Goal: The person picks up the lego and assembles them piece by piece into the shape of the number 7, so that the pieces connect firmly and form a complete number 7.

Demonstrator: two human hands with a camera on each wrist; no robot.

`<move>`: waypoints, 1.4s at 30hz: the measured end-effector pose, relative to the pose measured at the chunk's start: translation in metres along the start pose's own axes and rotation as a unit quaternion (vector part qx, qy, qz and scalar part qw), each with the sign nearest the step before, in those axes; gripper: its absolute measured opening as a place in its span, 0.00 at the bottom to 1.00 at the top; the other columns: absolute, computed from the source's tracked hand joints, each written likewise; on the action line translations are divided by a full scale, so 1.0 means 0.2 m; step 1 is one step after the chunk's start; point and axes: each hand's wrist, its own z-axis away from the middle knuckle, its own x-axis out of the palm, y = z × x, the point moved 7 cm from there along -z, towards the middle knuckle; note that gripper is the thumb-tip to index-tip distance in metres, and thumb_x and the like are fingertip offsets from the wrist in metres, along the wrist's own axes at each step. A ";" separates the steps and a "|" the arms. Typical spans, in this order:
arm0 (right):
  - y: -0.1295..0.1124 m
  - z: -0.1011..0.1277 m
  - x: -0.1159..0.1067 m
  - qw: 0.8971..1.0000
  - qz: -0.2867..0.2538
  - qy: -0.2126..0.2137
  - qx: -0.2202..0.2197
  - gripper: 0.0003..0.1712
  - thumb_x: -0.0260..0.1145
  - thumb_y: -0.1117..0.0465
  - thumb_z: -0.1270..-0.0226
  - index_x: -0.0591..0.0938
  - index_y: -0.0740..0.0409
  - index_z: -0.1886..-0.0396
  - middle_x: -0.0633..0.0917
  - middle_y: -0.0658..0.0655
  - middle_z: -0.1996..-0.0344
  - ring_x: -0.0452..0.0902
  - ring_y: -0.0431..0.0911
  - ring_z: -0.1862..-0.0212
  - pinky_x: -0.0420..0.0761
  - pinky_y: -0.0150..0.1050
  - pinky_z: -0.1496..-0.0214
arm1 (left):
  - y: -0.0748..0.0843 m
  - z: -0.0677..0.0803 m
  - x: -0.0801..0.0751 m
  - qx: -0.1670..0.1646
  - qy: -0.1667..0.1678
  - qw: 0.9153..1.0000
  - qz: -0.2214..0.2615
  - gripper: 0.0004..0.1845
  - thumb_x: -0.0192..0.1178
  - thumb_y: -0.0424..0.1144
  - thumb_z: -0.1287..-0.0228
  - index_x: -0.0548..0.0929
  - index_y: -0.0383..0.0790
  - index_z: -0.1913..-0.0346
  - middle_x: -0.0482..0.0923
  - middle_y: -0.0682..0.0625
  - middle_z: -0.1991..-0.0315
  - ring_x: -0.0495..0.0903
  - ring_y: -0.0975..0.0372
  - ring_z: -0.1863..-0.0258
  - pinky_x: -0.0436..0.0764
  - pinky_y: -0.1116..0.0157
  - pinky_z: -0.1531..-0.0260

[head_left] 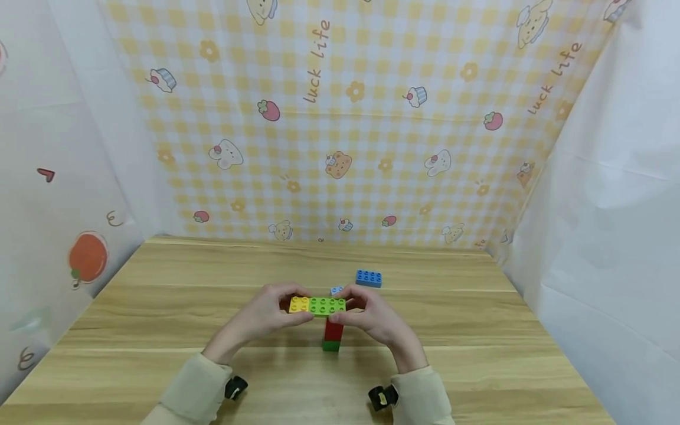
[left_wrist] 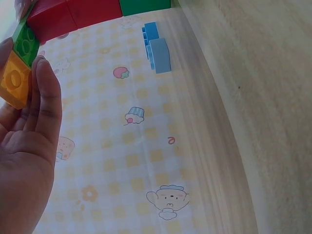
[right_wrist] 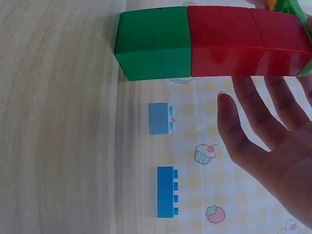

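Note:
In the head view, a tower of a green block (head_left: 331,346) at the bottom and red blocks (head_left: 333,330) above it stands upright on the table. A light green block (head_left: 327,307) lies across its top. Against the left end of that block is a yellow block (head_left: 300,304); whether the two are joined I cannot tell. My left hand (head_left: 270,308) pinches the yellow block between thumb and fingers. On the other side, my right hand (head_left: 370,313) grips the right end of the light green block. The right wrist view shows two red blocks (right_wrist: 226,41) in the tower.
Behind the tower, a small light blue block (right_wrist: 159,118) and a longer blue block (head_left: 369,278) sit on the wooden table (head_left: 212,265). A checked cloth (head_left: 372,136) hangs at the back, with white sheets at both sides.

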 end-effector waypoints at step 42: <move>0.28 0.15 -0.53 0.985 -0.001 0.156 0.075 0.24 0.68 0.58 0.33 0.75 0.62 0.42 0.79 0.62 0.50 0.77 0.50 0.52 0.79 0.44 0.50 | 0.01 0.01 0.00 0.006 -0.001 1.000 -0.019 0.18 0.69 0.44 0.39 0.83 0.40 0.49 0.80 0.52 0.61 0.76 0.61 0.69 0.78 0.67 0.71</move>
